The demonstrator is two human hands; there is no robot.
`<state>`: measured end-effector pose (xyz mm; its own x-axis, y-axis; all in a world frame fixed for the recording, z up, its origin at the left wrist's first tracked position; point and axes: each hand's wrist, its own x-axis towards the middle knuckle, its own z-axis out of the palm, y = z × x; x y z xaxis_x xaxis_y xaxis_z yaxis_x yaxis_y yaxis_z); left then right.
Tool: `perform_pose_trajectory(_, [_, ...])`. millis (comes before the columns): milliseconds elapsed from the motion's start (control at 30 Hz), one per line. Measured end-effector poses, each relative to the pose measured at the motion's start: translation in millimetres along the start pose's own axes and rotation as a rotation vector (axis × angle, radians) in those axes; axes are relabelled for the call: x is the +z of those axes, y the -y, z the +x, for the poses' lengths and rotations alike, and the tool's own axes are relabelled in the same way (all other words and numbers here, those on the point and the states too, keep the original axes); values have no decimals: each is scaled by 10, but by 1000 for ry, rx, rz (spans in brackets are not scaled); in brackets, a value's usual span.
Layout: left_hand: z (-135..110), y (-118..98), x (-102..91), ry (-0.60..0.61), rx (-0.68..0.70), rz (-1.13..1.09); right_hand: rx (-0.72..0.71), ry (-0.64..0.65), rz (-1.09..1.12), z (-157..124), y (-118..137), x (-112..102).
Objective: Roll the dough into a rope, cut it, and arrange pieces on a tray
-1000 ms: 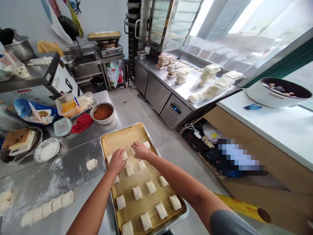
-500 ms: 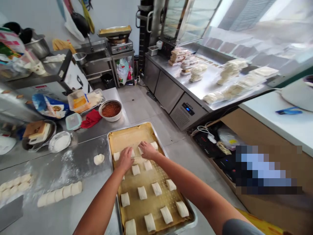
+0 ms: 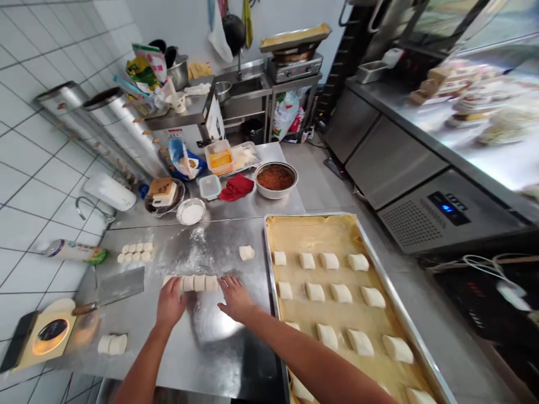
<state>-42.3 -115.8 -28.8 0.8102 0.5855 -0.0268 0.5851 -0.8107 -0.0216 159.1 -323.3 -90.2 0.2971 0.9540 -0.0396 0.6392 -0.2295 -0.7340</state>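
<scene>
The open left hand (image 3: 170,303) and open right hand (image 3: 236,298) flank a row of soft, pale dough pieces (image 3: 193,283), lying on the floury stainless-steel table (image 3: 219,348). Just beside it sits a rimmed metal tray (image 3: 311,214), parchment-lined, holding rows of rectangular dough pieces (image 3: 315,292).

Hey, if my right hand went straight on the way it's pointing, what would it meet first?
Probably the end piece of the cut dough row, just ahead of your right hand, though depth is hard to judge.
</scene>
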Motion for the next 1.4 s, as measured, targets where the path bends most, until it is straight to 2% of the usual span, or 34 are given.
perform_pose_trajectory(67, [131,405,-75,56,35,12,21,29,-60,384,178,192])
perform_pose_trajectory(133, [260,600,-91,135,113,2,24,57,-92,668,237,297])
perform_pose_trajectory(233, [402,597,-6,237,242,-34,12,98,-118,870,241,371])
perform_pose_trajectory(333, [480,445,121,289,306,-52,12,126,-131,843,250,389])
perform_pose_trajectory(433, [522,337,181,299,294,-42,35,128,-123,604,250,321])
perform_pose_trajectory(500, [519,312,158,303,289,-37,64,109,-93,317,203,193])
perform_pose_trajectory(567, [489,298,95,302,300,-36,106,69,-11,-60,97,-20])
perform_pose_trajectory(667, [468,194,-10,242,290,-16,194,-31,143,-703,-189,-502])
perform_pose_trajectory(733, [545,-45,-65,118,303,-2,274,-107,186,-1124,-458,-890])
perform_pose_trajectory(800, [729,-518,-110,-20,378,-23,369,-176,182,-1509,-774,-1274])
perform_pose_trajectory(867, [1008,-1228,-130,-80,476,-75,453,-216,152,-1844,-1119,-1598])
perform_pose_trajectory(933, [1355,-2061,-80,-58,548,-113,513,-240,121,-2119,-1467,-1833])
perform_pose_trajectory(1000, [1732,-2839,67,-7,611,-114,549,-263,87,-2334,-1794,-1986])
perform_pose_trajectory(1067, [2086,-3421,284,42,652,-96,561,-282,51,-2499,-2085,-2085])
perform_pose_trajectory(1100, [2240,-3621,398,62,658,-84,560,-289,35,-2566,-2216,-2124])
perform_pose_trajectory(1167, [2478,-3853,596,91,643,-57,551,-295,13,-2675,-2449,-2189])
perform_pose_trajectory(1233, [2619,-3928,726,104,612,-26,548,-298,7,-2742,-2652,-2245])
perform_pose_trajectory(1333, [2687,-3938,795,108,580,13,541,-288,5,-2720,-2926,-2329])
perform_pose_trajectory(1400, [2668,-3961,779,97,563,30,512,-269,-14,-2597,-3110,-2409])
